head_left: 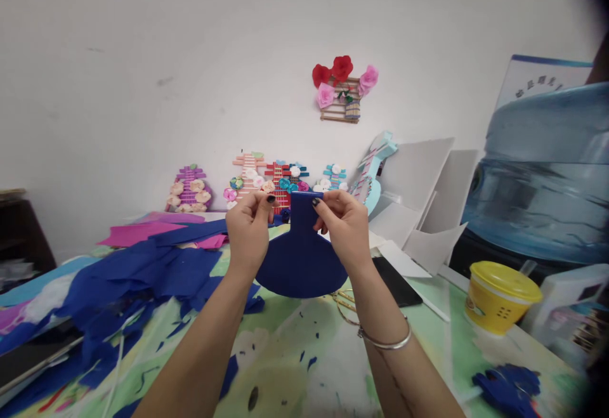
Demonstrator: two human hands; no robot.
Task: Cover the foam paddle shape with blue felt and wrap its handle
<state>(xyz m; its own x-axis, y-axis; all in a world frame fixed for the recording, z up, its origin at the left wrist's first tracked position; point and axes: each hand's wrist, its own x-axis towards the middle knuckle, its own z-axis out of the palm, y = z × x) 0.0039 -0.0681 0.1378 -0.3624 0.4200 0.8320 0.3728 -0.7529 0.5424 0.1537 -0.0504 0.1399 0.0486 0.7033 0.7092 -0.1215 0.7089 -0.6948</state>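
Observation:
A dark blue crepe paper piece (302,266) hangs upright in front of me, a narrow strip on top and a wide rounded fan below. My right hand (345,224) pinches the strip's right edge between thumb and fingers. Just left of the strip, my left hand (250,228) has thumb and forefinger pressed together, a small gap away from the paper. Whether anything thin is between those fingertips is hidden. Below my right forearm, gold-handled scissors (347,300) lie partly covered on the table.
Crumpled blue crepe paper (137,272) and pink sheets (147,231) cover the left. On the right stand a yellow lidded tub (502,297), a large water bottle (547,177) and white boards (423,183). Flower-decorated crafts (190,189) line the wall. Blue scraps (507,386) lie front right.

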